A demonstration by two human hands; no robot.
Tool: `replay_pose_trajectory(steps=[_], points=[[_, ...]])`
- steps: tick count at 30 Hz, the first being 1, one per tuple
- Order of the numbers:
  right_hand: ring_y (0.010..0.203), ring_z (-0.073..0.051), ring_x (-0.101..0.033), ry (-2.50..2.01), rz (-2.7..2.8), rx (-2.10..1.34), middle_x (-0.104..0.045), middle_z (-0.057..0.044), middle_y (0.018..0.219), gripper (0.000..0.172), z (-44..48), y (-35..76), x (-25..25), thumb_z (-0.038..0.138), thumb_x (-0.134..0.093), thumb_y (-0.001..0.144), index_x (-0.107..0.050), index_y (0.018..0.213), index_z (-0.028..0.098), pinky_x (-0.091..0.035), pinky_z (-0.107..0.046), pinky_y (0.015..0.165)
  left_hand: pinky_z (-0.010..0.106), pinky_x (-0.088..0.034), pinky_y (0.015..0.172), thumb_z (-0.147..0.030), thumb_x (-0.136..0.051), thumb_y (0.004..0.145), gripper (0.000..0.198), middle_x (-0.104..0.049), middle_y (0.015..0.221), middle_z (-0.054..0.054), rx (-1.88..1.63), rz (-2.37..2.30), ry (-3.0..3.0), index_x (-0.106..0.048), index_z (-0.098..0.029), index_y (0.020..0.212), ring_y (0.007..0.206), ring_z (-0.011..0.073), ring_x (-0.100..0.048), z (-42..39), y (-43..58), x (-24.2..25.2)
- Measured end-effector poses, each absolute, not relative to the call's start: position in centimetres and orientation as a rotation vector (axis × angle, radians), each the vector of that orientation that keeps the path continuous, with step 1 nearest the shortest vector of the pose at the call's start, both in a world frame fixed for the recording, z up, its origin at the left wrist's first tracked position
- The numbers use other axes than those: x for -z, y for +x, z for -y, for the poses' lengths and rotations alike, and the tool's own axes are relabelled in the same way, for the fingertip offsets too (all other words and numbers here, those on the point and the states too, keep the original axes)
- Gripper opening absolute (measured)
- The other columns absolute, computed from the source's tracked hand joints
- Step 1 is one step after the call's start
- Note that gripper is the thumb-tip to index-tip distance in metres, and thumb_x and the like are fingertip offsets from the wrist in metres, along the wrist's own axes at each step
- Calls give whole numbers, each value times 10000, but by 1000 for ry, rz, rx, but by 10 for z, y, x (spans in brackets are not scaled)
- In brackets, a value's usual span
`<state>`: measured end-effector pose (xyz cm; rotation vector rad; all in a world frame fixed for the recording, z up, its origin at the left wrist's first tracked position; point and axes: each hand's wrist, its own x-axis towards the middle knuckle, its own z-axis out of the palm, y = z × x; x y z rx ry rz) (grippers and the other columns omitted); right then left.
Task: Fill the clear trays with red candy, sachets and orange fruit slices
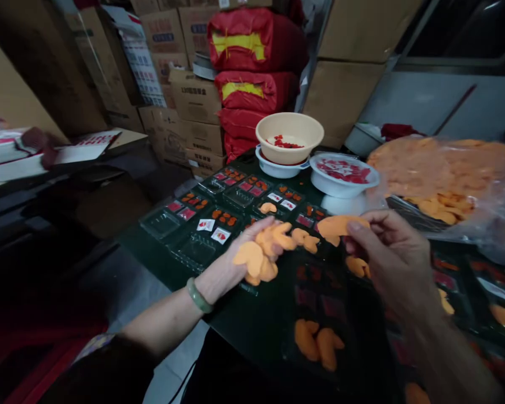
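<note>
My left hand [247, 247], with a green bangle at the wrist, cradles a loose bunch of flat orange rounded pieces [261, 255] over the dark table. Between the thumb and fingers of my right hand [389, 247] is another orange piece [340, 225], held to the right of the bunch. Below and between the hands lies a clear tray [320, 292] with two orange pieces [317, 342] at its near end. Beyond my left hand stand several clear trays [196, 249] holding small orange-red pieces and red or white packets. What the pieces are made of, I cannot tell.
A cream basin [290, 132] with red bits sits on a white-blue one at the back. Beside it, a white basin [345, 177] holds red packets. A large plastic bag [446, 174] of orange pieces lies right. Red bundles [256, 90] and cartons [197, 95] are stacked behind.
</note>
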<state>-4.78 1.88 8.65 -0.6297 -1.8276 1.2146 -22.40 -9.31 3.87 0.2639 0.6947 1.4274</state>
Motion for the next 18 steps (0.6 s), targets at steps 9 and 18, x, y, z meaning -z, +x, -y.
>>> replay_pose_trajectory(steps=[9,18], points=[[514,-110,-493,-696,2070,-930,-534,19,616,191,20,-94,-27,336,-626,746,-506,716,191,-409,-214,484,225,-317,434,-499,-307,830,384,-459,631,21,-1811,-1032,204,-564,-222,896,471,85,-390,155,-307,-16],[603,-152,-511,-924,2323,5,-578,-16,670,159,-46,-177,10,313,-530,799,-543,735,168,-295,-255,565,180,-389,414,-393,-394,841,282,-512,675,26,-1848,-379,-19,-560,-170,790,490,85,-491,141,-311,-14]])
